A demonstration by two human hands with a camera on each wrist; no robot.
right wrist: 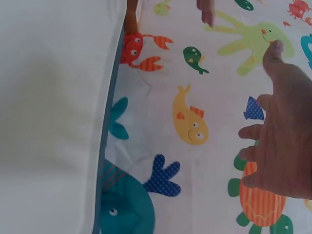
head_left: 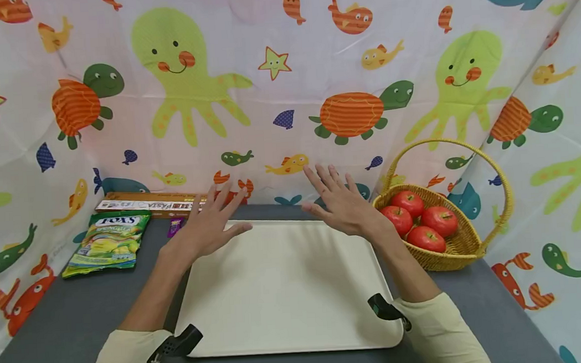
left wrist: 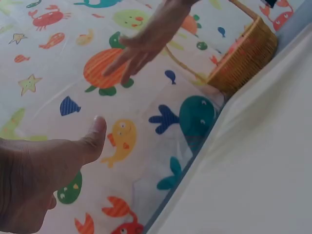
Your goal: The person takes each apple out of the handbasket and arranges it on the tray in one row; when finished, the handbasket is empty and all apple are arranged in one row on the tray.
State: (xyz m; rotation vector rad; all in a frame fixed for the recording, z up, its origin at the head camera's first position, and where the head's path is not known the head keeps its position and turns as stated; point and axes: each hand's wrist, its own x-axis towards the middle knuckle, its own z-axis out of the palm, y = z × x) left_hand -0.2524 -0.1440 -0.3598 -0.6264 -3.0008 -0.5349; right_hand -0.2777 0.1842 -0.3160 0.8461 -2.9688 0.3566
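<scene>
Both hands hover over the far part of a cream tray on the grey table, holding nothing. The left hand has its fingers spread above the tray's far left corner. Over the far right side, the right hand is likewise spread, nearest to a yellow wicker basket of several red apples. In the left wrist view the left hand shows its thumb raised. The right wrist view has the right hand with fingers extended and apart.
Left of the tray lies a green snack bag, with a small purple packet beside it. Behind them a long brown pasta box lies along the wall. A printed sea-animal curtain encloses the grey table.
</scene>
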